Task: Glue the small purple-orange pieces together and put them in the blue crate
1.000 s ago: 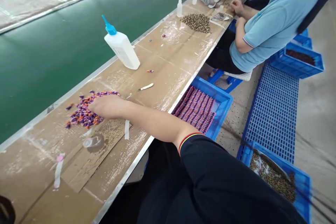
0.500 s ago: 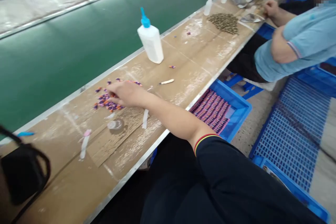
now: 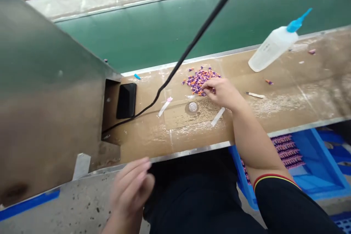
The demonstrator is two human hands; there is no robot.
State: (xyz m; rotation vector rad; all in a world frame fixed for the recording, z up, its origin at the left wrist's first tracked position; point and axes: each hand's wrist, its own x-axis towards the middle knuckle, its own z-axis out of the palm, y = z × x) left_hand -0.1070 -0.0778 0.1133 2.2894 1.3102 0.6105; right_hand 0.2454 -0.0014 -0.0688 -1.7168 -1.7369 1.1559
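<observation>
A pile of small purple, orange and pink pieces [image 3: 197, 80] lies on the brown-covered bench. My right hand [image 3: 222, 93] is at the pile's near right edge, its thumb and fingers pinched together; whatever is between them is too small to make out. Just in front of the pile stands a small clear round cup [image 3: 193, 107] on a cardboard sheet [image 3: 181, 120]. My left hand [image 3: 131, 186] is raised off the bench's near edge, blurred, with its fingers loosely stretched and nothing visible in them.
A white squeeze bottle [image 3: 271, 49] with a blue nozzle and a pale-handled pointed tool [image 3: 255, 95] are to the right. At left are a black phone [image 3: 126, 100], a metal housing [image 3: 55, 91] and a black cable [image 3: 175, 69]. A blue crate [image 3: 326, 164] sits below the bench.
My view has swung left, bringing the metal housing and phone into sight. My left hand has come into view. The right hand stays at the pile, its fingers now at the near right edge.
</observation>
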